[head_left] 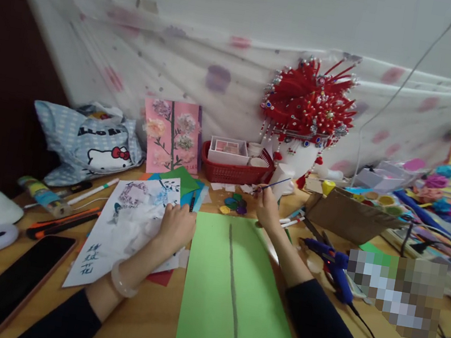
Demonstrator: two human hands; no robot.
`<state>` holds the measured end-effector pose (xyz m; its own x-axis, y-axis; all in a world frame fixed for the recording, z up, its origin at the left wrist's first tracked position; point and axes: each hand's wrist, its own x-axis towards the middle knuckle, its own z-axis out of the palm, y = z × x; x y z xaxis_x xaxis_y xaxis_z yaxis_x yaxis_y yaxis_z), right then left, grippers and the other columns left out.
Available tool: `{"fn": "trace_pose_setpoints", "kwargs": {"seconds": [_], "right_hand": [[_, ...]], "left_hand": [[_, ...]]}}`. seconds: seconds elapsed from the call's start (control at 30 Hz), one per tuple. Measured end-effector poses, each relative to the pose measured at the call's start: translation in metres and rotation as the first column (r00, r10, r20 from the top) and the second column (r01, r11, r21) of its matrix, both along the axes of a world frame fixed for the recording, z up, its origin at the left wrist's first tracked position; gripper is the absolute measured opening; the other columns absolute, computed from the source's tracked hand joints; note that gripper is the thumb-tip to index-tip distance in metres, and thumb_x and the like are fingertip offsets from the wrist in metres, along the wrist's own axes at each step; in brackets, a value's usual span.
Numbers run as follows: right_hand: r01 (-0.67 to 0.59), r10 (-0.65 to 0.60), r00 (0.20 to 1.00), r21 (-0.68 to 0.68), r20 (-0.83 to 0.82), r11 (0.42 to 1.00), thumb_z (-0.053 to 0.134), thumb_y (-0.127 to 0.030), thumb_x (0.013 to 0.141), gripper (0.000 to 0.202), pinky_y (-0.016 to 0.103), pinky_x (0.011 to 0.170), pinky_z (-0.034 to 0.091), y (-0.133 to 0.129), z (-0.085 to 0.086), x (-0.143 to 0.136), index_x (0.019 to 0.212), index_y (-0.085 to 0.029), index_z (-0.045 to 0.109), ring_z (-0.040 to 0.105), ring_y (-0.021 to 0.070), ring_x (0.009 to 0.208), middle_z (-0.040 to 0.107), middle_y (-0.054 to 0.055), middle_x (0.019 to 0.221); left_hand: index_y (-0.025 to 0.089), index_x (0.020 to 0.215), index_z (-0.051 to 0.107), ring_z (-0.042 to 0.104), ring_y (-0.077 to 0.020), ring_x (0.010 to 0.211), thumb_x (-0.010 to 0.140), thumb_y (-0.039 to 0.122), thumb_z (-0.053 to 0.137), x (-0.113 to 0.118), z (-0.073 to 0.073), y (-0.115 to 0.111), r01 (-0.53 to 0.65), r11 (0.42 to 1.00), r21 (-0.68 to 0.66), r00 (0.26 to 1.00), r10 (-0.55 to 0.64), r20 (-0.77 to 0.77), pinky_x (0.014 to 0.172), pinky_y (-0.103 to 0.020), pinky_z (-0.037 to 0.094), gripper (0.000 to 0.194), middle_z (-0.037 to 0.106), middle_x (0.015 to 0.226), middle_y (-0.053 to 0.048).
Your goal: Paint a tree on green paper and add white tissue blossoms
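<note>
My right hand [268,207] pinches a thin blue-handled paintbrush [277,184] just beyond the far edge of a light green sheet [247,299]. One long dark wavy line runs down that sheet. Close to the hand lies a small paint palette [236,203] with several colored wells. My left hand [178,227] is closed beside the sheet's far left corner; its fingers are curled, and whatever they hold is hidden. Beneath and left of it are crumpled white tissues [133,228] on a white sheet with painted flowers and writing [91,250].
A red basket [233,175] and a pink flower picture [172,137] stand at the back, near a red beaded headdress [311,105]. On the right lie a blue glue gun [333,262] and a cardboard piece [347,215]. A phone [16,284] and orange cutter [65,223] lie left.
</note>
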<state>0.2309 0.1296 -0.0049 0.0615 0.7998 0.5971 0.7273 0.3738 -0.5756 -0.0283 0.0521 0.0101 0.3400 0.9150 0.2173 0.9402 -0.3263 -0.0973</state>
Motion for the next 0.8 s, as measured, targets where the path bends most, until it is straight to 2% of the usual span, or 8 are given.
{"fn": "trace_pose_setpoints", "kwargs": {"seconds": [0.07,0.13,0.23,0.3,0.47,0.8], "right_hand": [[-0.021,0.022,0.999,-0.035,0.031,0.999,0.03,-0.03,0.091,0.025,0.03,0.072,0.043,0.003,-0.007,0.003,0.093,-0.017,0.052,0.055,0.019,0.076,0.062,0.008,0.084],[-0.028,0.033,0.997,-0.075,0.063,0.997,0.033,-0.029,0.09,0.023,0.03,0.072,0.042,0.005,-0.012,0.006,0.092,-0.017,0.052,0.055,0.0194,0.076,0.063,0.008,0.084],[-0.017,0.03,0.994,-0.125,0.101,0.992,0.034,-0.028,0.089,0.021,0.03,0.07,0.042,0.007,-0.019,0.007,0.094,-0.018,0.052,0.056,0.0194,0.074,0.064,0.008,0.082],[-0.01,0.028,0.992,-0.144,0.123,0.99,0.034,-0.027,0.089,0.021,0.029,0.069,0.042,0.008,-0.023,0.007,0.096,-0.018,0.052,0.056,0.0194,0.073,0.064,0.007,0.082],[0.007,0.023,0.985,-0.169,0.173,0.986,0.034,-0.026,0.088,0.021,0.029,0.067,0.042,0.009,-0.024,0.006,0.095,-0.018,0.053,0.057,0.0202,0.073,0.065,0.008,0.082],[0.044,-0.001,0.975,-0.184,0.224,0.982,0.033,-0.022,0.087,0.024,0.029,0.071,0.043,0.005,-0.02,0.005,0.098,-0.017,0.053,0.059,0.0221,0.082,0.066,0.011,0.091]], "left_hand": [[0.016,0.087,0.071,0.057,-0.0307,0.099,0.089,0.019,0.044,-0.002,-0.001,-0.003,0.02,0.999,0.045,1.0,-0.021,0.022,0.081,-0.042,0.04,0.027,0.065,0.099,-0.015],[0.017,0.095,0.07,0.051,-0.031,0.11,0.09,0.023,0.046,-0.004,-0.004,-0.006,0.11,0.992,0.057,0.992,-0.113,0.062,0.088,-0.044,0.039,0.025,0.061,0.115,-0.015],[0.021,0.114,0.063,0.041,-0.0303,0.125,0.092,0.03,0.047,-0.004,-0.013,-0.008,0.269,0.963,0.003,0.957,-0.268,0.111,0.101,-0.051,0.029,0.029,0.054,0.133,-0.01],[0.023,0.123,0.058,0.037,-0.0312,0.129,0.094,0.035,0.045,-0.004,-0.019,-0.009,0.31,0.95,-0.046,0.945,-0.303,0.121,0.104,-0.058,0.023,0.034,0.054,0.135,-0.009],[0.023,0.13,0.052,0.036,-0.0328,0.129,0.094,0.038,0.042,-0.006,-0.026,-0.008,0.307,0.948,-0.082,0.948,-0.298,0.113,0.104,-0.062,0.018,0.04,0.052,0.138,-0.01],[0.023,0.131,0.051,0.038,-0.0318,0.128,0.095,0.037,0.04,-0.004,-0.023,-0.008,0.292,0.95,-0.109,0.953,-0.28,0.115,0.104,-0.064,0.017,0.04,0.05,0.139,-0.01]]}}
